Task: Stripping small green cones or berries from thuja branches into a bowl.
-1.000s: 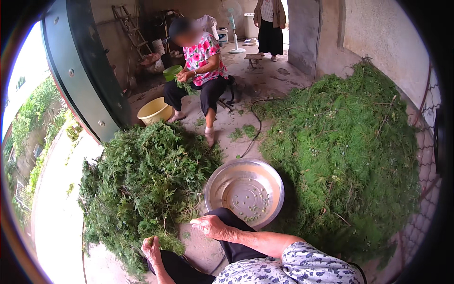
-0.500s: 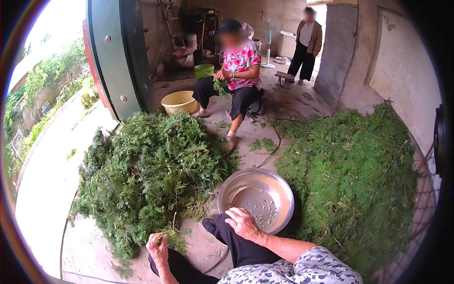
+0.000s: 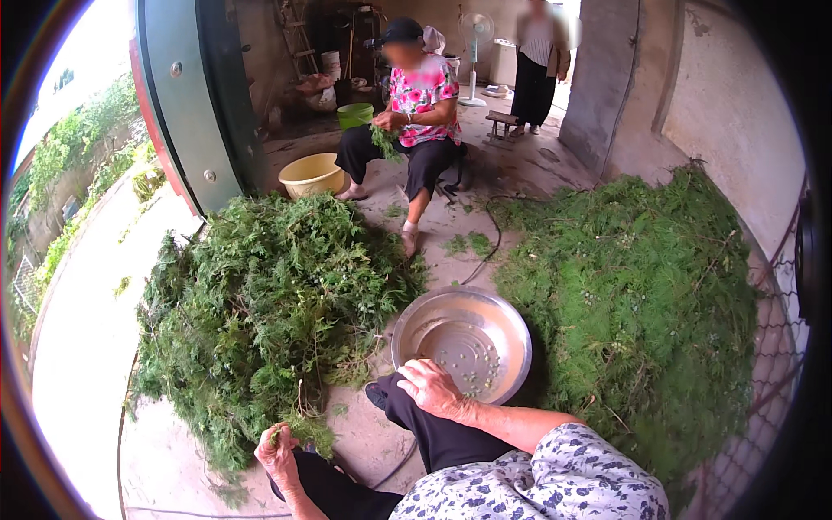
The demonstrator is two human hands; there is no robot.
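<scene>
My left hand (image 3: 278, 458) is closed on a green conifer sprig (image 3: 275, 438), beside the near edge of the left pile of cut branches (image 3: 269, 295). My right hand (image 3: 432, 390) hangs over my knee at the near left rim of a wide metal basin (image 3: 505, 314). Its fingers are curled inward; whatever they may hold is hidden. Scattered small pale green round cones or berries (image 3: 472, 361) lie on the basin's bottom.
Another pile of green branches (image 3: 624, 303) spreads right of the basin. A co-worker (image 3: 425, 108) sits opposite, handling a sprig beside a yellow tub (image 3: 312, 176) and a green bucket (image 3: 354, 116). Someone (image 3: 536, 78) stands behind. A dark cable (image 3: 496, 247) crosses the floor.
The view has shifted slightly, so the piles and basin appear higher and farther left. My left hand keeps its sprig, and my right hand stays by the basin with its fingers curled.
</scene>
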